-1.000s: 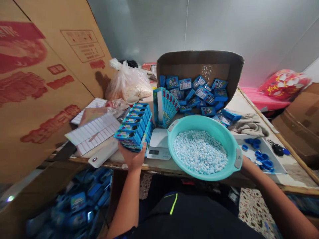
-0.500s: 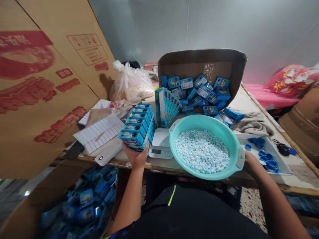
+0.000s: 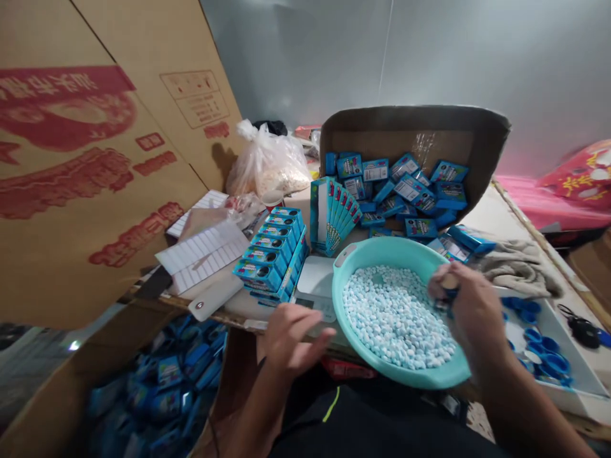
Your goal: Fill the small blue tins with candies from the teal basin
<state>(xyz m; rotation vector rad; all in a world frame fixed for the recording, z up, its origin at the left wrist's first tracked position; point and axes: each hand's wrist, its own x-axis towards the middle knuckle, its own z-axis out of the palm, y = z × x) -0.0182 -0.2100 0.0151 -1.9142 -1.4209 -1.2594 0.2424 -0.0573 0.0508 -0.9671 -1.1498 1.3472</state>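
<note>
A turquoise basin (image 3: 342, 318) holds a layer of small pale blue and white candies (image 3: 391, 318). Over its right side is my right hand (image 3: 470, 302), closed around a small, dark, blurred object with a tan round patch. My left hand (image 3: 296, 337) is in front of the white kitchen scale (image 3: 317, 280), fingers apart and holding nothing. Left of the scale, blue printed boxes (image 3: 267, 254) with round dark windows stand in a stepped stack. Behind the scale leans a fan of blue printed cards (image 3: 334, 216).
Behind the basin, a carton (image 3: 415, 121) contains many blue boxes. To the right are a grey cloth (image 3: 518, 267) and a white tray (image 3: 585, 366) with blue rings. A large carton (image 3: 119, 191) rises at left; below it is a bin of blue packs (image 3: 167, 375).
My left hand has let go of the box stack and moved right and down. My right hand has left the basin's handle and come over the basin with a small object. The view has shifted.
</note>
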